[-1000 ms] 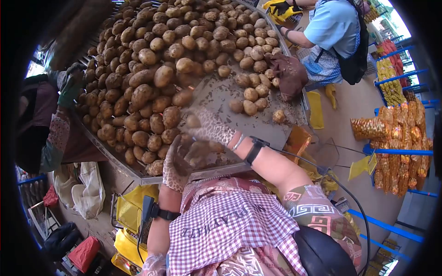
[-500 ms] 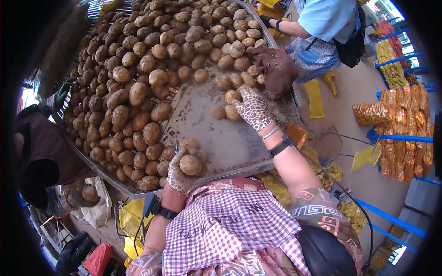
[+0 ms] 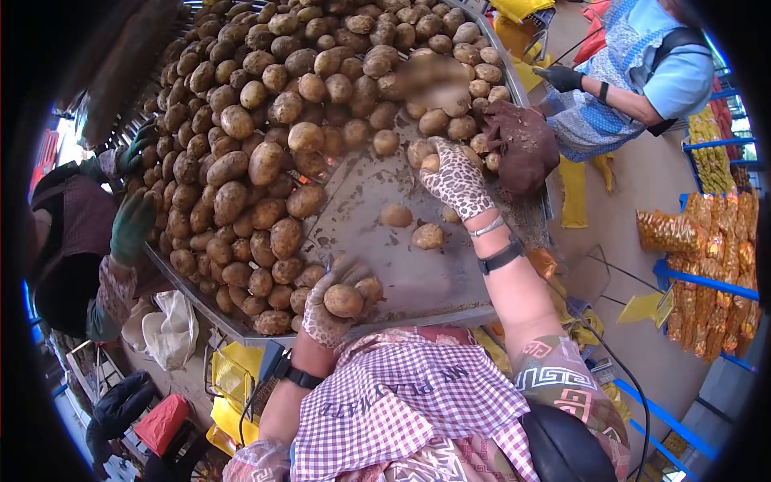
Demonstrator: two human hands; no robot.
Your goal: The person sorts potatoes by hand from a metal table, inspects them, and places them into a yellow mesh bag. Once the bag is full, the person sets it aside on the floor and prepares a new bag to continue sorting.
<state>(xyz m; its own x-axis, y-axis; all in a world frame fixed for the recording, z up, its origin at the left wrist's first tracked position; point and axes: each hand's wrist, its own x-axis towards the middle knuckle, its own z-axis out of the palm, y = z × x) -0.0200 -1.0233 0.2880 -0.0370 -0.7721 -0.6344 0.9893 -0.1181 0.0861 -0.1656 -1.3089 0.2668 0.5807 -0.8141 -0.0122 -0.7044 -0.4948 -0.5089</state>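
Observation:
My left hand (image 3: 324,312), in a leopard-print glove, is at the near edge of the metal table (image 3: 401,277), its fingers closed round a potato (image 3: 344,300). Another potato (image 3: 369,289) sits just past it. My right hand (image 3: 456,183), gloved alike, reaches over the tray surface with its fingers curled on a small potato (image 3: 430,163). Two loose potatoes, one round (image 3: 395,215) and one paler (image 3: 428,236), lie between my hands. A big potato heap (image 3: 233,161) covers the left and far side. A dark brown cloth (image 3: 522,149) lies right of my right hand.
A co-worker in green gloves (image 3: 132,225) touches the heap from the left. Another person in a blue shirt (image 3: 683,76) stands beyond the right edge. Filled net bags (image 3: 707,273) stack on blue racks at right. Yellow bags (image 3: 241,377) hang below the table.
My right hand has shifted slightly; potatoes once beside its fingers now lie apart on the metal. The left co-worker's hands have come to the heap. The person at right has moved farther right.

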